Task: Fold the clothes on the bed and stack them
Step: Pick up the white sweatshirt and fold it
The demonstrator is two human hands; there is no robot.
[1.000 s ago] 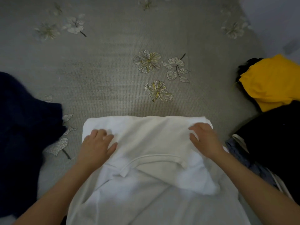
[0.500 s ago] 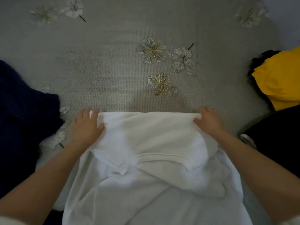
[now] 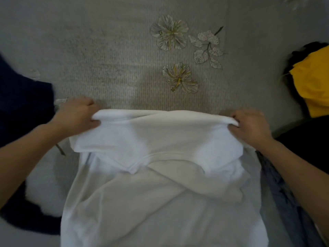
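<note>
Currently left hand (image 3: 76, 114) and right hand (image 3: 249, 125) each pinch a far corner of the white shirt (image 3: 160, 184), spread on the bed (image 3: 115, 59). Risk: uneven pull skews the fold; crossed sleeves may bunch underneath.

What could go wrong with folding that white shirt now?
The left hand and right hand pinch only the far corners of the white shirt, so its middle may sag and crease. The sleeves crossed underneath look loose and might slip out. Dark clothes lie close on the left and could get caught in the fold.
</note>
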